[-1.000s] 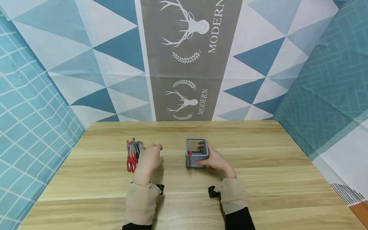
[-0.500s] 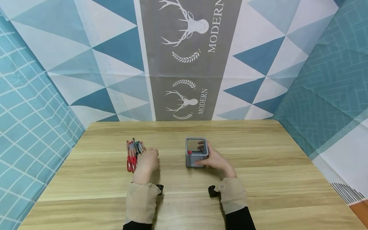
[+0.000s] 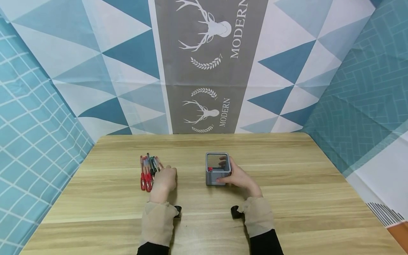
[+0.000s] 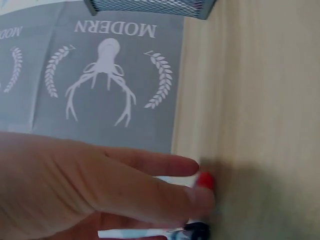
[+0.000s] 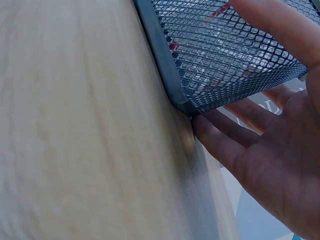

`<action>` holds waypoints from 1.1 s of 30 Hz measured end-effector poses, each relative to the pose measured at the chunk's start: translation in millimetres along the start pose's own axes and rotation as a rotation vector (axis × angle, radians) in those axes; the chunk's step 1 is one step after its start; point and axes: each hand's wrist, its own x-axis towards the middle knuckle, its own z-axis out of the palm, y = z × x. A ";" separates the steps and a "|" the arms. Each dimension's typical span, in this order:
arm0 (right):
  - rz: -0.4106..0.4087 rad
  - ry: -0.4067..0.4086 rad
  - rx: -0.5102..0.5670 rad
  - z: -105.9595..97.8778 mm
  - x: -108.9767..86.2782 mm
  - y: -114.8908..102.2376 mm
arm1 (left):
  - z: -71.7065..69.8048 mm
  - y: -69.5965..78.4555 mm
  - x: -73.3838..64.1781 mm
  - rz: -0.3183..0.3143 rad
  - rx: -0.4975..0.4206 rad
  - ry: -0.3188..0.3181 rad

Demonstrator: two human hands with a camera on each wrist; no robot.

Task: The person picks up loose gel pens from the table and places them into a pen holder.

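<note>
Left wrist view: the red end of a pen [image 4: 205, 180] is being pinched between the thumb and index fingertip of the left hand [image 4: 105, 185], with a gap being left between the two further back. A black pen cap [image 4: 196, 231] is being partly covered just below the thumb. In the head view, the left hand is being held low over the table [image 3: 204, 230], and its fingertips are being hidden by the back of the hand. Just beside it, a loose bunch of pens [image 3: 146, 177], mostly red with some dark ones, is being borne by the tabletop.

Well apart from the bunch, to the right, a grey mesh pen holder [image 3: 212, 180] is being gripped by the right hand [image 3: 239, 177], the thumb being pressed on the near side and the other fingers being set behind. The holder is being kept upright on the table, and a red-topped item [image 3: 210, 169] is being contained in it. Beige cuffs [image 3: 157, 225] are being worn over black sleeves [image 3: 266, 244]. Behind the table, a deer-printed grey strip [image 3: 204, 76] is being flanked by blue and white triangles [image 3: 130, 67].
</note>
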 end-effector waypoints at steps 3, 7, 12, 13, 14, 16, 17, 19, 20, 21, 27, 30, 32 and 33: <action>-0.003 -0.002 0.002 -0.1 0.2 0.1 | 3.0 -1.4 2.0 0.034 -0.014 0.042; -0.006 -0.003 0.003 -0.2 0.6 0.8 | 7.6 -2.9 4.8 0.075 -0.043 0.098; 0.005 -0.004 0.009 -0.2 0.6 0.8 | 11.6 -3.7 7.4 0.093 -0.067 0.119; 0.006 -0.005 0.014 -0.2 0.5 0.2 | 12.1 -3.9 7.6 0.096 -0.068 0.120; 0.007 -0.008 0.020 -0.2 0.1 -1.3 | 12.6 -4.0 8.0 0.100 -0.068 0.123; 0.008 -0.013 0.033 -0.3 -1.5 -7.0 | 13.4 -4.1 8.5 0.106 -0.065 0.127; 0.009 -0.016 0.039 -0.3 -2.7 -10.8 | 14.0 -4.2 8.9 0.107 -0.063 0.129; 0.015 -0.020 0.049 0.0 -5.0 -17.2 | 14.8 -4.3 9.5 0.114 -0.059 0.135; 0.009 -0.021 0.034 -0.2 -5.2 -17.2 | 15.3 -4.3 9.8 0.116 -0.059 0.140; 0.003 -0.021 0.022 -0.3 -5.1 -16.4 | 15.6 -4.2 10.1 0.117 -0.060 0.144; 0.004 -0.009 0.013 0.1 -0.2 -1.2 | 14.2 -2.5 12.0 0.124 -0.129 0.188; 0.014 -0.005 0.018 0.3 0.1 -0.9 | 13.2 -2.5 13.6 0.142 -0.160 0.246; 0.020 0.000 0.018 0.2 0.3 -0.4 | 13.0 -3.1 14.6 0.158 -0.172 0.294; 0.021 0.002 0.018 0.2 0.3 -0.4 | 12.9 -3.4 15.3 0.166 -0.178 0.315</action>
